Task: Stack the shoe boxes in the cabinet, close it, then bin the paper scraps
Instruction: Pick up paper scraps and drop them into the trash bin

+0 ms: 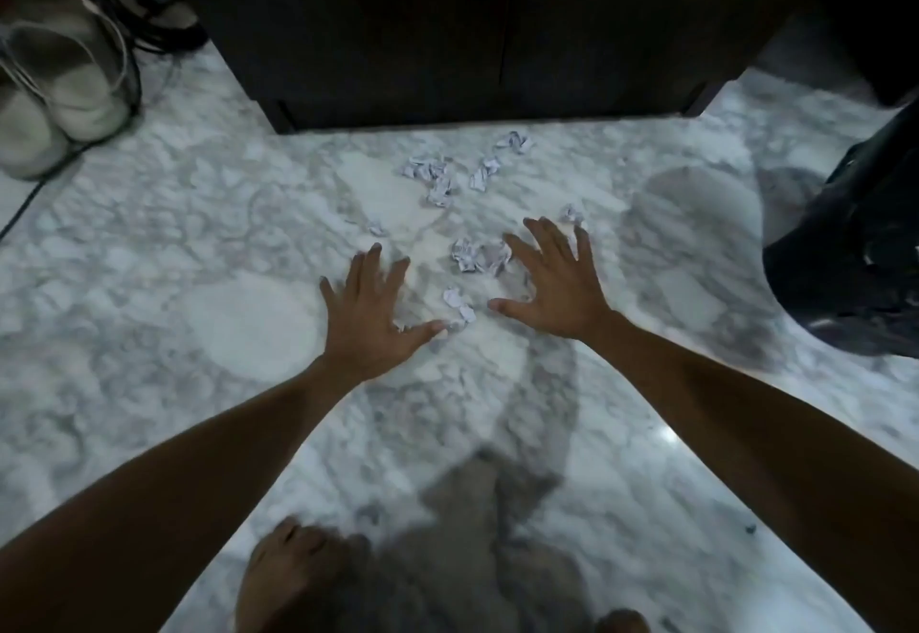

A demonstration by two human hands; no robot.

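Head view, looking straight down at a marble floor [199, 334] with crumpled paper scraps [480, 254] scattered in front of a dark cabinet [472, 36]. Doors look closed, no shoe boxes in sight, so probably on to the last bit: binning the scraps.

Left hand [373, 314] spread wide, palm down, fingers splayed, holding nothing. Right hand [552, 279] same deal, flat and open, also empty. Both low over the floor, either side of the nearest scraps; can't tell if actually touching the tiles.

Scrap locations: a couple of balls right between the two hands, one small bit [460, 304] just beside the left thumb, another [572, 214] past the right fingertips, and a further cluster [437, 180] nearer the cabinet foot.

Tips for doing it well, just a guess: sweep both palms inward and herd everything into one pile before scooping, rather than picking bits one by one. Worth starting from the far cluster and dragging back. Black bag [855, 244] off to the right looks like the bin, so scoop toward that side.

Pale shoes [59, 100] and cables at top left, out of the way.

No readable brands, labels or writing anywhere; the scraps' faint markings are too blurry to make out.
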